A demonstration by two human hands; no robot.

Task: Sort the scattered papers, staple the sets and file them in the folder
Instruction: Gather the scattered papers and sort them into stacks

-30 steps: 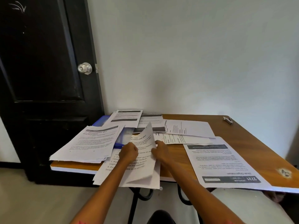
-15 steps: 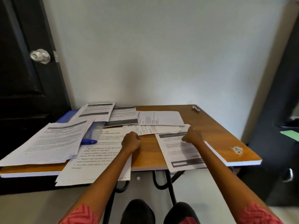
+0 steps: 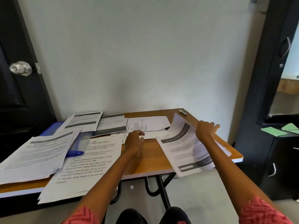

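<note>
Printed papers lie scattered over a wooden table (image 3: 155, 160). My right hand (image 3: 205, 129) holds a dark-banded sheet (image 3: 182, 147) at its right edge, with the sheet's far end curled up off the table. My left hand (image 3: 135, 140) rests mid-table, its loosely curled fingertips touching the edge of white sheets (image 3: 153, 134). A large-print sheet (image 3: 87, 168) overhangs the front edge. A thick stack (image 3: 35, 157) sits at the left, over a blue folder (image 3: 53, 128). A small silver stapler (image 3: 183, 112) lies at the far right corner.
More sheets (image 3: 85, 120) lie along the back by the wall. A black door with a metal knob (image 3: 21, 68) stands at the left. A black cabinet (image 3: 283, 160) with green paper (image 3: 275, 131) on top stands at the right.
My right hand has lifted the far end of the right-hand sheet off the table. My left hand has moved off the large-print sheet, right and forward to the middle sheets.
</note>
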